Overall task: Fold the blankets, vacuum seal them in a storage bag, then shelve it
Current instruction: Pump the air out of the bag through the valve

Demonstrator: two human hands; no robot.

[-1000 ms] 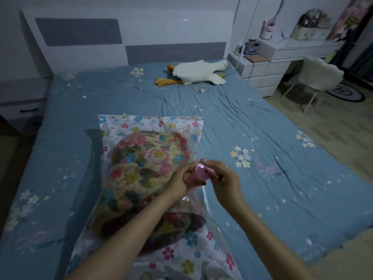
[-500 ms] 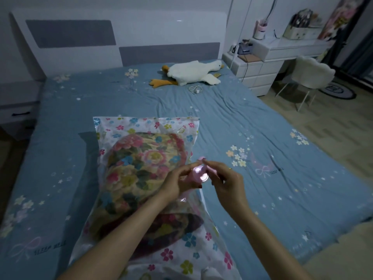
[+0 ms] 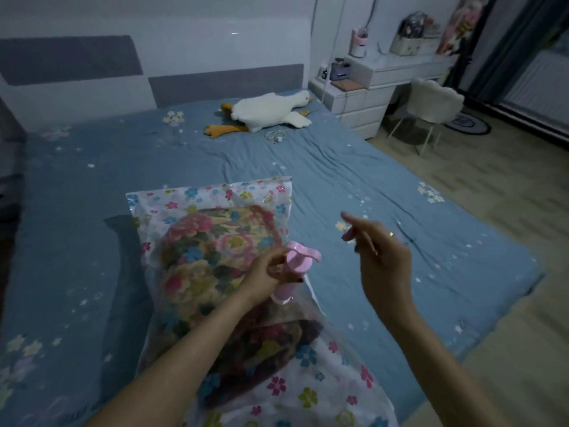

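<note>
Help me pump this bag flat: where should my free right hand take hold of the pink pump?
Probably the flared T-handle on top of the pink pump, from above. It stands upright on the storage bag; the left hand already holds its barrel.

Left hand (image 3: 265, 274): fingers curled round a pink pump (image 3: 293, 272). Right hand (image 3: 380, 257): raised, apart, fingers loosely extended, holding nothing.

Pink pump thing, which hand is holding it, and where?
The left hand grips the pink pump around its barrel, under the handle. The right hand holds nothing.
</note>
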